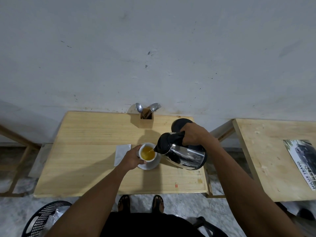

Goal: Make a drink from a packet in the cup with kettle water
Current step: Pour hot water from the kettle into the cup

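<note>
A white cup [150, 159] holding yellow-orange liquid stands on a white saucer [150, 166] near the middle of the wooden table [89, 151]. My left hand [132, 158] grips the cup from its left side. My right hand [193, 135] holds the black handle of a steel kettle [186, 155], tilted to the left with its spout over the cup's rim. A thin stream of water runs from the spout into the cup. A silvery white packet [120, 153] lies flat on the table just left of my left hand.
A wooden holder [146, 119] with spoons and a fork stands at the table's back edge by the wall. The kettle's black base [179, 124] sits behind my right hand. A second table [266, 151] with a printed sheet is on the right. A black basket [42, 218] sits on the floor, lower left.
</note>
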